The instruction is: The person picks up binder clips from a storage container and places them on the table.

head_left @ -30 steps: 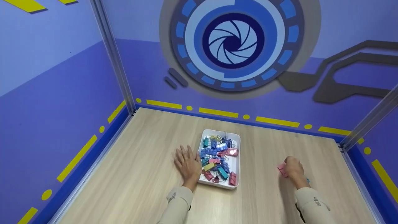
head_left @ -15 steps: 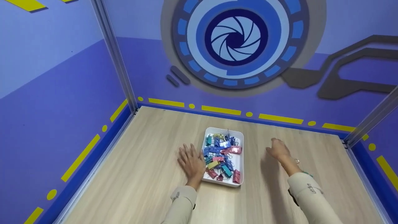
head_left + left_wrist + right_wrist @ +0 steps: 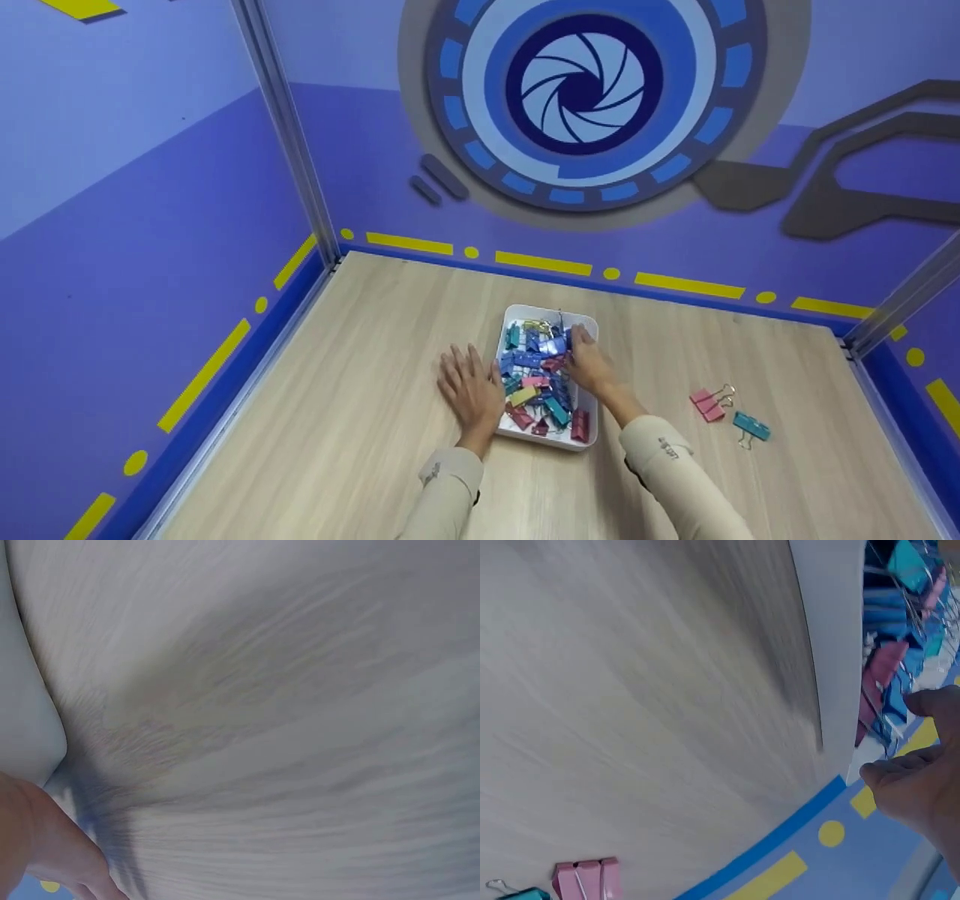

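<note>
A white tray [image 3: 547,444] holds a jumble of binder clips in blue, teal, pink, red and yellow, such as a yellow clip [image 3: 523,395] and a red clip [image 3: 580,425]. Flat with fingers spread, my left hand [image 3: 472,397] rests along the tray's left side. My right hand [image 3: 594,369] reaches over the right rim into the tray. In the right wrist view, thumb and fingers [image 3: 889,771] stand apart beside a blue binder clip [image 3: 895,703], with nothing held between them. A sleeve and part of the left hand [image 3: 64,847] show in the left wrist view.
On the wooden table [image 3: 360,390], right of the tray, lie a pink binder clip [image 3: 707,405] and a teal binder clip [image 3: 752,426]. Blue printed panels [image 3: 360,165] wall in the back and sides, with metal posts [image 3: 289,135] at the corners.
My right hand has let go of the pink clip, leaving it near the teal one, and moved left to the tray. My left hand stays at the tray's side.
</note>
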The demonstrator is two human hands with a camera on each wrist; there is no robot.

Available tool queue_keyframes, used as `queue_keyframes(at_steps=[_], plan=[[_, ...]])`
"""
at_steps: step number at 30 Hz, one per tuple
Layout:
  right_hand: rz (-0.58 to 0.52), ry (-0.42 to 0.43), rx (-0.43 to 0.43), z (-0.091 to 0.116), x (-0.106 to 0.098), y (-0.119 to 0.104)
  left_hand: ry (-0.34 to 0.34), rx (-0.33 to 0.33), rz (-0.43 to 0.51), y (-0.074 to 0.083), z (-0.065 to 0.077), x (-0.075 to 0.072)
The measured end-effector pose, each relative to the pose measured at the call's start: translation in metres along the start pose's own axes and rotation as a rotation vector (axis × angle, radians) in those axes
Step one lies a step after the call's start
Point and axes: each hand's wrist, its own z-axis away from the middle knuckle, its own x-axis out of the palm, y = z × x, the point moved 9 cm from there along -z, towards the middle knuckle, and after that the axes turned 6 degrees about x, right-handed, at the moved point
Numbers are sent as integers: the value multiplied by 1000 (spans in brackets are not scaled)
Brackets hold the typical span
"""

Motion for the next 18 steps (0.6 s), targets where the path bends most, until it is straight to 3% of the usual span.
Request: queue_keyframes(at_steps=[3, 13, 18], plan=[[31, 14, 22, 1, 6, -2, -6, -1, 8, -1, -1, -1], [-4, 198, 52, 11, -18, 5, -7, 16, 22, 5, -3, 4], [-5, 154, 13, 13, -6, -1, 5, -1, 18, -1, -1, 1]])
